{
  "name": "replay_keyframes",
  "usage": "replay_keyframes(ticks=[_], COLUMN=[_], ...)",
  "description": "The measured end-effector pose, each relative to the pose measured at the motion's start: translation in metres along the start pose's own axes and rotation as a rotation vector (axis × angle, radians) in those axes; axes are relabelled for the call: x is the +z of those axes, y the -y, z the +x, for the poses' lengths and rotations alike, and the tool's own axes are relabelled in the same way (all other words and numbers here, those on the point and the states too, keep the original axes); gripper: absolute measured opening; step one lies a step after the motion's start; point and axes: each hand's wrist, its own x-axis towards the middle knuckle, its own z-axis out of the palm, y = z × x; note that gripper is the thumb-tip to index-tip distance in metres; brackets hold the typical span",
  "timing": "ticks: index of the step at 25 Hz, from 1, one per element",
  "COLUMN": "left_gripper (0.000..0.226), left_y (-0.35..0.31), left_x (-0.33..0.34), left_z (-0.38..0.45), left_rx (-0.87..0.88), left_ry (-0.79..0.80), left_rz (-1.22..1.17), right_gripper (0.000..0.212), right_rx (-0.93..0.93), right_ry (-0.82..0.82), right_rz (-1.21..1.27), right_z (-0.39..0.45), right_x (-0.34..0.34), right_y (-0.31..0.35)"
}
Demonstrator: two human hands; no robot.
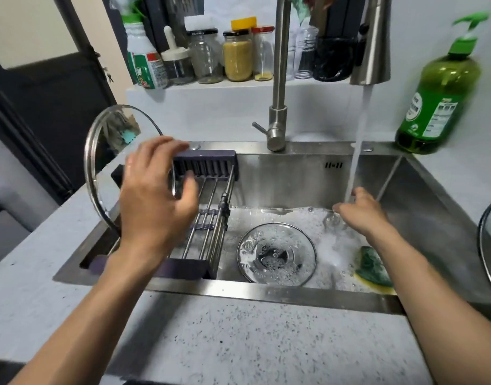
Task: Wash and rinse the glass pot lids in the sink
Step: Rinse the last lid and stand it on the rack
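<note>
A large glass lid point(105, 151) with a steel rim stands on edge at the left end of the sink, leaning on the drying rack point(211, 234). My left hand point(155, 201) hovers right in front of it with fingers spread and relaxed, holding nothing. A smaller glass lid point(276, 254) lies flat in the foamy sink point(266, 295), covered in suds. My right hand point(361, 215) is under the running water stream point(358, 140) at the sink's back right, fingers loose and empty.
A green and yellow sponge point(373, 269) lies in the foam by my right forearm. The rim of another lid point(483, 245) shows at the right edge. The faucet point(279, 79) rises behind the sink, a green soap bottle point(439, 93) stands at the right, and jars point(237, 54) line the shelf.
</note>
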Motion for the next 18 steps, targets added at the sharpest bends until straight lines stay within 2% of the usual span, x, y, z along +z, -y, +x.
replay_keyframes(ticks=[1,2,4,6,7,9,11,12,14,16,18], left_gripper=[0.033,0.030,0.037,0.051,0.053,0.050,0.044,0.042,0.042,0.045,0.043], left_y=[-0.019,-0.035,-0.055,-0.056,-0.051,-0.031,-0.010,-0.001,0.007,0.011,0.012], left_x=[0.018,0.042,0.096,0.153,0.175,0.201,0.224,0.230,0.238,0.238,0.235], left_z=[-0.001,-0.002,-0.005,-0.014,-0.019,-0.030,-0.039,-0.040,-0.041,-0.041,-0.040], left_rx=[0.031,0.022,-0.056,-0.069,-0.003,0.087,0.036,-0.028,-0.299,-0.512,-0.631], left_ry=[0.173,0.421,0.975,1.405,1.534,1.619,1.640,1.683,1.770,1.779,1.740], left_rz=[-0.093,-0.131,-0.090,0.091,0.245,0.462,0.510,0.498,0.398,0.301,0.246], right_gripper=[0.036,0.034,0.039,0.045,0.044,0.041,0.041,0.042,0.044,0.045,0.048], right_rx=[-0.003,-0.005,-0.014,-0.033,-0.040,-0.046,-0.042,-0.037,-0.029,-0.024,-0.014], right_ry=[0.001,0.005,0.017,0.020,0.020,0.025,0.022,0.018,0.029,0.044,0.050], right_rz=[-0.009,-0.027,-0.102,-0.215,-0.268,-0.345,-0.377,-0.382,-0.380,-0.349,-0.323], right_z=[-0.001,-0.002,-0.002,0.000,0.000,0.000,0.002,0.003,0.004,0.002,0.000], right_x=[0.000,-0.001,0.002,0.005,0.005,0.007,0.009,0.010,0.010,0.008,0.006], right_y=[0.000,0.000,-0.002,-0.005,-0.006,-0.004,-0.007,-0.007,-0.008,-0.005,-0.003])
